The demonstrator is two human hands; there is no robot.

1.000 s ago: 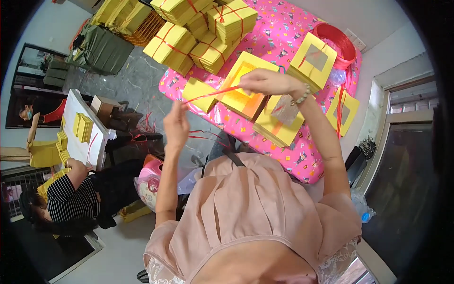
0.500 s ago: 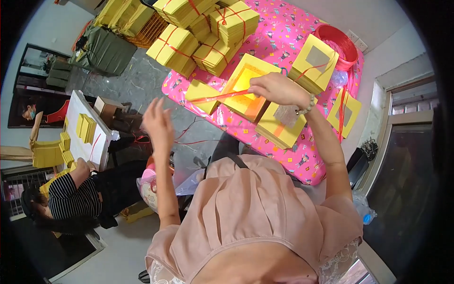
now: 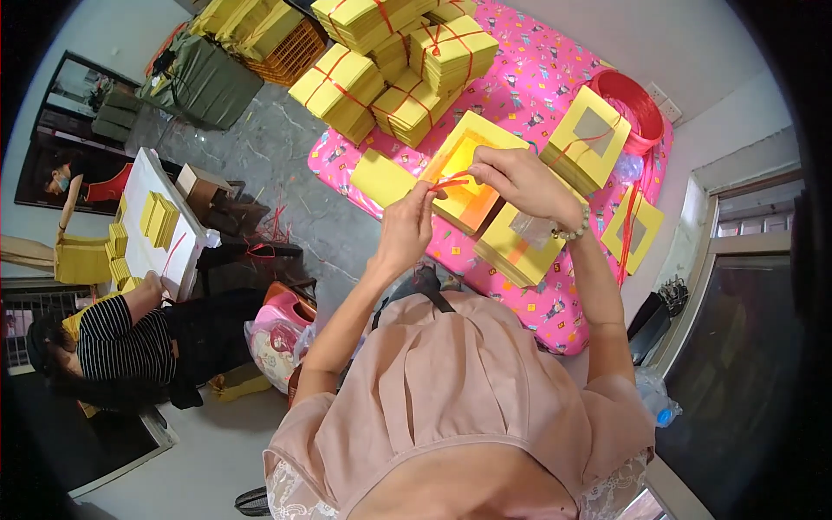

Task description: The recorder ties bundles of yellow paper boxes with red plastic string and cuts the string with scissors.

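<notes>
A length of red plastic ribbon (image 3: 451, 182) runs between my two hands. My left hand (image 3: 404, 230) pinches one part of it, fingers closed. Closed as well, my right hand (image 3: 527, 184) grips another part just to the right. Beneath them lies an open yellow box-like frame (image 3: 459, 130) with an orange inner border. A plain yellow piece (image 3: 381, 178) sits to its left. On the near side is a stack of yellow sheets (image 3: 516, 256), partly covered by my right wrist. Another stack with a grey window (image 3: 582, 143) stands to the right.
Tied yellow bundles (image 3: 338, 87) pile up at the far side of the pink patterned table (image 3: 546, 299). A red ribbon coil (image 3: 637, 104) rests at the right corner. At the left, a person in stripes (image 3: 134, 338) sits by a white table (image 3: 178, 238); a second person stands beyond.
My left hand has come in from the left and taken hold of the ribbon near my right hand. The ribbon, stretched out leftward before, is now gathered between both hands.
</notes>
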